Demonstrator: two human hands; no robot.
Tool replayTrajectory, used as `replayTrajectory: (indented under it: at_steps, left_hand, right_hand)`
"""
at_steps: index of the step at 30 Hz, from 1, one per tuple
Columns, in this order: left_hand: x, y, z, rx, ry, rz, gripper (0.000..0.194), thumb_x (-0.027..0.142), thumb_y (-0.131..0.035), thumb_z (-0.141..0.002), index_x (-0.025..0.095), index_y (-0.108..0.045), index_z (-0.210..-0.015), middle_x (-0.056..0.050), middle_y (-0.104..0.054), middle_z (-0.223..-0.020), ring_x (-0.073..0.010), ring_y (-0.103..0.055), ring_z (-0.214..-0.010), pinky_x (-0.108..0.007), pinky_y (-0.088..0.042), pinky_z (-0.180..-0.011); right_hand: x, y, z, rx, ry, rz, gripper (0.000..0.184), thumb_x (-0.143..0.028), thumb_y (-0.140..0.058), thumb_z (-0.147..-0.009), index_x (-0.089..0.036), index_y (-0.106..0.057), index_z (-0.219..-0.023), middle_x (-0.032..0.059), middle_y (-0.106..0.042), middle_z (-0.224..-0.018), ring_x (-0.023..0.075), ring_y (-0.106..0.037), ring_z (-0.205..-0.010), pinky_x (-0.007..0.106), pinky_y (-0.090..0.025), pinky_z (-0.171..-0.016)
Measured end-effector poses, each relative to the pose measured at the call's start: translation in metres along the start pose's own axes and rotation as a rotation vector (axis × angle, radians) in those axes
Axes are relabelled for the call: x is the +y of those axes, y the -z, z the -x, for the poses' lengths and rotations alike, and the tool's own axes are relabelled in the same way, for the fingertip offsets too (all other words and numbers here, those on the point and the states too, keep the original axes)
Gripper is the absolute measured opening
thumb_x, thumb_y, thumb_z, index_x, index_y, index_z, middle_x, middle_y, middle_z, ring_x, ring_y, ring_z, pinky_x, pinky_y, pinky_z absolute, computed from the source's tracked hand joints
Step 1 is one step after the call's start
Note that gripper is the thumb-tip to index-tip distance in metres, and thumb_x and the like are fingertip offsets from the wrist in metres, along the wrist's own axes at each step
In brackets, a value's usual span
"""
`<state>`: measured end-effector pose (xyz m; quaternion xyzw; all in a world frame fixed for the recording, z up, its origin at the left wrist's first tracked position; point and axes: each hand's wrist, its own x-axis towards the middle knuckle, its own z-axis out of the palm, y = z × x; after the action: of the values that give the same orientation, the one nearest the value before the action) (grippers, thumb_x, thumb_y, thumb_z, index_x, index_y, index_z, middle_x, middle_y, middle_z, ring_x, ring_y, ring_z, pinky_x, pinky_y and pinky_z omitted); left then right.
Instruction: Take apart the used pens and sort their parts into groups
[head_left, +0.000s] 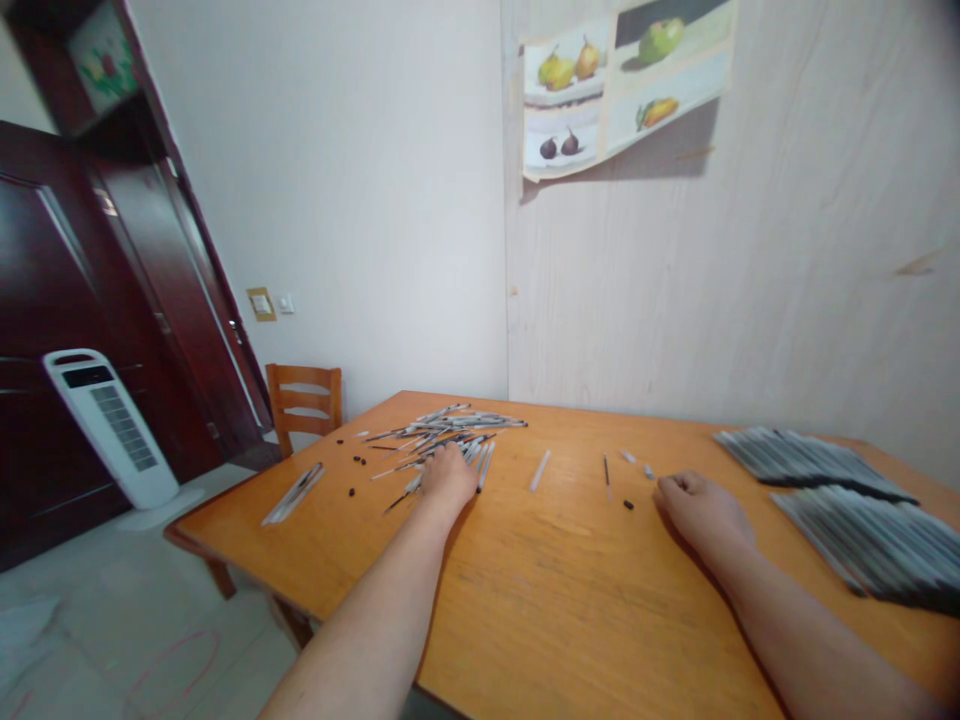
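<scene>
My left hand (450, 476) reaches into the near side of a loose pile of pen parts (472, 423), dark refills and pale barrels among them. Its fingertips point away from me and are hidden, so I cannot see what they hold. My right hand (696, 508) rests on the table with the fingers curled in; anything inside is hidden. Just left of it lie a small clear piece (649, 471) and a black cap-like piece (628, 505). Between my hands are a clear pen barrel (540, 470) and a thin dark refill (607, 473).
Two rows of pens, a far row (810, 462) and a near row (862, 540), lie on the wooden table (540, 600) at the right. A few clear tubes (292, 494) and several small black pieces (352, 492) are at the left. A wooden chair (306, 400) stands behind.
</scene>
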<state>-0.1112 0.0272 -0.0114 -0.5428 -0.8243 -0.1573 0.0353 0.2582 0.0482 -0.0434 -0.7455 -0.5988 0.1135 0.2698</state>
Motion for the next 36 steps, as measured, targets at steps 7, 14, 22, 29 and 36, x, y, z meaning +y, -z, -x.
replayTrajectory:
  at_steps: [7,14,22,29,36]
  left_hand:
    - [0.009,0.008,0.01,0.048,-0.106,-0.032,0.026,0.025,-0.044,-0.089,0.02,-0.068,-0.099,-0.014,-0.068,-0.11,-0.03,-0.061,-0.107,-0.038,-0.047,-0.087]
    - [0.018,0.004,0.018,-0.007,-0.121,-0.104,0.028,0.031,-0.049,-0.085,0.022,-0.072,-0.1,-0.014,-0.071,-0.107,-0.0325,-0.06,-0.109,-0.04,-0.048,-0.087]
    - [0.024,0.006,0.024,0.0,-0.12,-0.17,0.029,0.032,-0.051,-0.084,0.019,-0.072,-0.099,-0.016,-0.071,-0.106,-0.0328,-0.059,-0.111,-0.041,-0.045,-0.09]
    - [0.03,0.007,0.027,0.001,-0.08,-0.141,0.03,0.032,-0.051,-0.084,0.018,-0.073,-0.099,-0.017,-0.071,-0.105,-0.0324,-0.06,-0.109,-0.042,-0.044,-0.091]
    - [0.063,0.02,0.044,0.04,-0.153,0.183,0.023,0.032,-0.051,-0.085,0.02,-0.071,-0.081,-0.01,-0.072,-0.091,-0.0236,-0.064,-0.092,-0.032,-0.043,-0.078]
  right_hand:
    - [0.0,0.0,0.0,0.012,-0.007,-0.007,0.036,-0.045,-0.045,-0.085,-0.02,-0.07,-0.08,0.0115,-0.07,-0.081,0.023,-0.062,-0.072,0.029,-0.037,-0.057]
    - [-0.003,0.001,0.002,0.016,-0.01,-0.01,0.034,-0.042,-0.045,-0.086,-0.02,-0.07,-0.08,0.0109,-0.07,-0.08,0.0226,-0.063,-0.074,0.028,-0.037,-0.057]
    - [-0.005,0.001,0.003,0.02,-0.011,-0.023,0.035,-0.042,-0.044,-0.085,-0.021,-0.071,-0.08,0.0109,-0.069,-0.08,0.0227,-0.061,-0.074,0.029,-0.038,-0.059]
    - [-0.002,-0.001,0.0,0.014,-0.004,-0.019,0.037,-0.044,-0.043,-0.086,-0.02,-0.072,-0.084,0.0109,-0.07,-0.082,0.0211,-0.061,-0.071,0.028,-0.036,-0.056]
    - [-0.005,-0.005,0.002,0.115,0.064,-0.109,0.03,-0.04,-0.049,-0.083,-0.019,-0.071,-0.08,0.0121,-0.07,-0.082,0.0225,-0.061,-0.074,0.029,-0.037,-0.06]
